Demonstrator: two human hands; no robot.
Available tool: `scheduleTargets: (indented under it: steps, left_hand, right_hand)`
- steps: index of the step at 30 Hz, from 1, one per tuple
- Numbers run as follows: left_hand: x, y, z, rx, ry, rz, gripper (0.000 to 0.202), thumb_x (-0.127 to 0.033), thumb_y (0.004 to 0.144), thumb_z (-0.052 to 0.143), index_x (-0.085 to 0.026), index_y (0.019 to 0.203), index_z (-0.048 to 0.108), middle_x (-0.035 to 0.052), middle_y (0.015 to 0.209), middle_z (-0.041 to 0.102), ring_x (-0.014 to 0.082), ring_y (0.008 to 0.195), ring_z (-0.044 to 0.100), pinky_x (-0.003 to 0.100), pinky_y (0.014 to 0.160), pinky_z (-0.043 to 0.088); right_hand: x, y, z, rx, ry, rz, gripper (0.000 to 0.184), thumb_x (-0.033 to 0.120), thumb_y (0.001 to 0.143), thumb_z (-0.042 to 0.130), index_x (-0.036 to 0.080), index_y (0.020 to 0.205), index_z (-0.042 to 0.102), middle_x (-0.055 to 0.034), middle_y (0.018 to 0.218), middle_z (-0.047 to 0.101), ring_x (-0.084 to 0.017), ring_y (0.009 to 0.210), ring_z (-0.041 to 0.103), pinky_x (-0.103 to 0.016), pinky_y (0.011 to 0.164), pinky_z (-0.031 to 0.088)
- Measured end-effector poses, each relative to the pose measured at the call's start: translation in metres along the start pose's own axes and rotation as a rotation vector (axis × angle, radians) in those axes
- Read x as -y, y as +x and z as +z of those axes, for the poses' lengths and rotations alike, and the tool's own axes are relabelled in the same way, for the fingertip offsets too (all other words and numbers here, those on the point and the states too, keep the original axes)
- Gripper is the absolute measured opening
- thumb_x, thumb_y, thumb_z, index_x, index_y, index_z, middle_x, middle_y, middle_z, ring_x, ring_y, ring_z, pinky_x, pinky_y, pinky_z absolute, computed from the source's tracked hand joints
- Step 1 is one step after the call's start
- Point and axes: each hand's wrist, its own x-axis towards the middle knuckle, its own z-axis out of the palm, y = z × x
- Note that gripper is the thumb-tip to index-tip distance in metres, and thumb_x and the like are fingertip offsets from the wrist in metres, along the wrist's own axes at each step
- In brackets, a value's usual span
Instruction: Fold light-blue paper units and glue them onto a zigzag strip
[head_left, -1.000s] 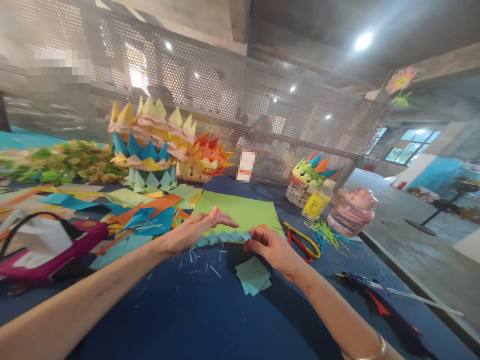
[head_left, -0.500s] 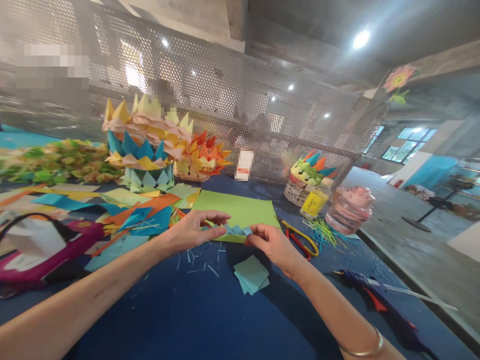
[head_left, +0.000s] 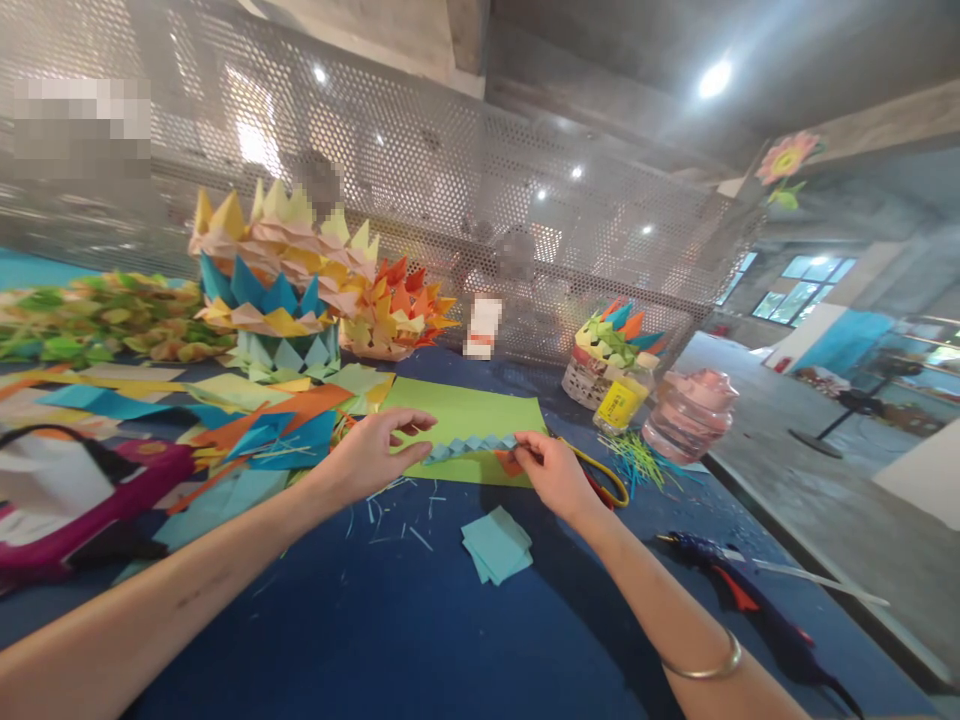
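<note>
Head view: the reference item is the green sheet (head_left: 465,400), flat on the dark blue table (head_left: 322,640). The folded blue strip (head_left: 476,445), a zigzag band, extends across the front part of the green sheet; whether it is raised or resting cannot be determined. The right hand (head_left: 556,478), at the sheet's front right corner, grips the strip's right end between thumb and fingertips. The left hand (head_left: 375,452), at the sheet's left edge, has thumb and fingers parted, with the thumb tip at the strip's left end; contact there cannot be confirmed. An orange paper piece (head_left: 508,463) sits on the sheet beside the right hand. Light blue squares (head_left: 497,545) are stacked in front of the sheet. To the sheet's right are scissors (head_left: 613,482), paper shreds (head_left: 641,455) and a yellow-labelled bottle (head_left: 619,402); farther right and forward, toward the wearer, lies a glue gun (head_left: 742,590).
</note>
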Motion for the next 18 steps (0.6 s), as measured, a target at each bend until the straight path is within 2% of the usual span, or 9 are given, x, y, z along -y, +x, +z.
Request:
scheduleTargets:
  steps: [4,8,14,18]
  left_hand:
    - [0.001,-0.002,0.002,0.023,0.072,0.034,0.033,-0.036,0.076,0.054,-0.017,0.101,0.061,0.0085,0.104,0.067,0.0217,0.092,0.061,0.036,0.082,0.050]
    - [0.002,-0.003,0.003,0.003,0.163,0.080,0.029,-0.034,0.078,0.052,-0.019,0.101,0.061,0.0072,0.103,0.067,0.0222,0.092,0.061,0.035,0.083,0.049]
    - [-0.001,-0.004,0.002,-0.021,0.220,0.101,0.029,-0.031,0.079,0.050,-0.017,0.101,0.061,0.0084,0.102,0.067,0.0229,0.093,0.062,0.034,0.084,0.047]
    - [-0.001,-0.004,0.001,-0.010,0.222,0.092,0.028,-0.031,0.079,0.049,-0.015,0.100,0.061,0.0094,0.102,0.066,0.0224,0.092,0.062,0.034,0.084,0.047]
  right_hand:
    - [-0.005,0.003,-0.001,-0.027,0.009,0.013,0.020,0.018,0.079,0.052,0.015,0.097,0.062,-0.0103,0.091,0.072,-0.023,0.087,0.067,-0.037,0.082,0.049]
    - [-0.007,0.007,0.000,-0.023,0.041,0.010,0.023,0.021,0.083,0.049,0.013,0.103,0.058,-0.0104,0.093,0.072,-0.020,0.089,0.068,-0.035,0.083,0.050]
    - [-0.011,0.015,0.008,0.006,-0.023,-0.010,0.022,0.021,0.083,0.049,0.014,0.102,0.059,-0.0086,0.086,0.072,-0.018,0.077,0.069,-0.032,0.073,0.053]
    - [-0.008,0.016,0.002,-0.094,-0.169,-0.063,0.022,0.017,0.078,0.054,0.015,0.098,0.061,-0.0115,0.100,0.067,-0.022,0.092,0.062,-0.039,0.083,0.046]
